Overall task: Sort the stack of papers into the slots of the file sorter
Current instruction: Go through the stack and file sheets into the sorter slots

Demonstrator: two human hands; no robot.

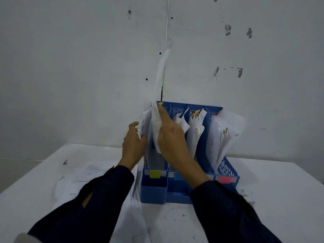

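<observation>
A blue plastic file sorter [226,170] stands on the white table against the wall, its slots holding upright white papers. Coloured labels mark the slot fronts: yellow [155,174], blue, and pink [224,179]. My left hand [133,144] grips the edge of the papers at the sorter's leftmost slot. My right hand [171,137] holds a white sheet with a yellow tab [155,123] upright in that leftmost slot, fingers stretched along it. The stack of papers [82,179] lies flat on the table left of the sorter, partly hidden under my left sleeve.
The white table [280,199] has bare surface to the right of the sorter and in front of it. A marked white wall [70,67] rises directly behind the sorter. A small open tray compartment sits at the sorter's front.
</observation>
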